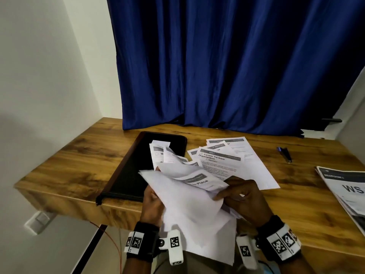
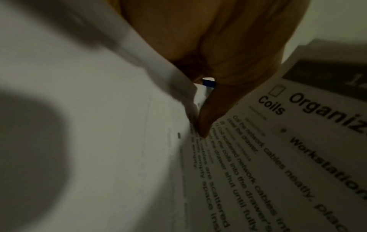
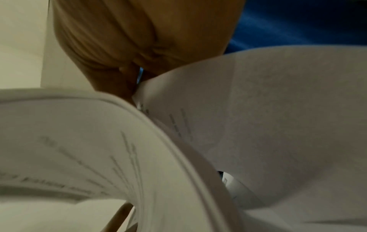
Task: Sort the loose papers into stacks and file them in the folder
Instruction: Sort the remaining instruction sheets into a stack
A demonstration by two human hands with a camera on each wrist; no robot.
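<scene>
Both hands (image 1: 153, 200) (image 1: 244, 202) tight around papers (image 1: 189, 194).

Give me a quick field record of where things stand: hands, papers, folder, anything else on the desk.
left hand: grips held sheets
right hand: pinches the same sheets' right edge
loose papers: fanned on desk, unsorted
folder: black, flat, a few papers overlap its right side
stack: far right
pen: beyond the papers, right

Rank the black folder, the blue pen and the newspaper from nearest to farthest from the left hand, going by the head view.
From the left hand:
1. Black folder, just beyond it, to its left.
2. Blue pen, far right, toward the curtain.
3. Newspaper, at the right edge.
</scene>
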